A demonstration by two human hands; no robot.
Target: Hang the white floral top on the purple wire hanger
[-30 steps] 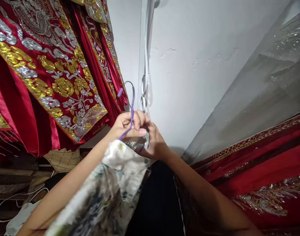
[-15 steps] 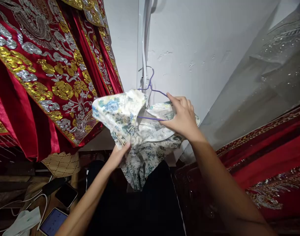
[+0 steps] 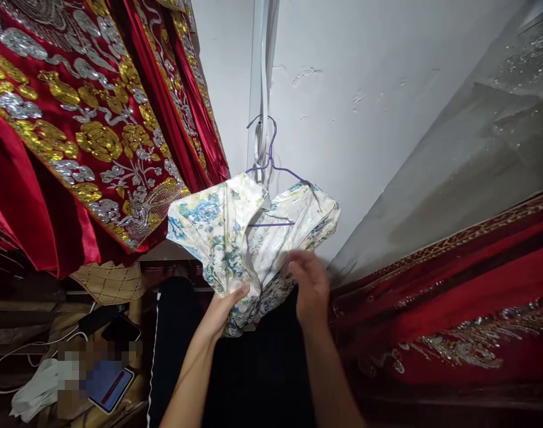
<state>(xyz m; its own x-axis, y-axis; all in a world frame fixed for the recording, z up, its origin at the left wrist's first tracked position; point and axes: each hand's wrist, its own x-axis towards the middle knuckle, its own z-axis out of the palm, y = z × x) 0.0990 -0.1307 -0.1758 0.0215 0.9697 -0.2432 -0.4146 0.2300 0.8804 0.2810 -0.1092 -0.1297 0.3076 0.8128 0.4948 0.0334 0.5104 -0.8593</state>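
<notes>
A floral blouse (image 3: 208,215), white with blue, green and yellow print, hangs on a thin purple wire hanger (image 3: 271,142). Both of its shoulders rest over the hanger, and the crossbar shows through the neck opening. My left hand (image 3: 222,309) is closed on the lower left front of the blouse, with the thumb lying on top of the cloth. Close to the right side of the blouse is my right hand (image 3: 312,282), somewhat blurred. Its thumb and fingers are apart, and no cloth shows between them.
A red garment with gold and silver sequins (image 3: 97,139) hangs at left. A white strap (image 3: 263,71) runs down the wall behind the hanger. At right are a sheer grey cover (image 3: 436,172) and red embroidered cloth (image 3: 476,285). A tablet-like device (image 3: 111,386) lies at lower left.
My right hand has let go of the hanger and the right shoulder and moved down. The blouse's right shoulder now sits over the hanger. My left hand still grips the left front, slightly lower.
</notes>
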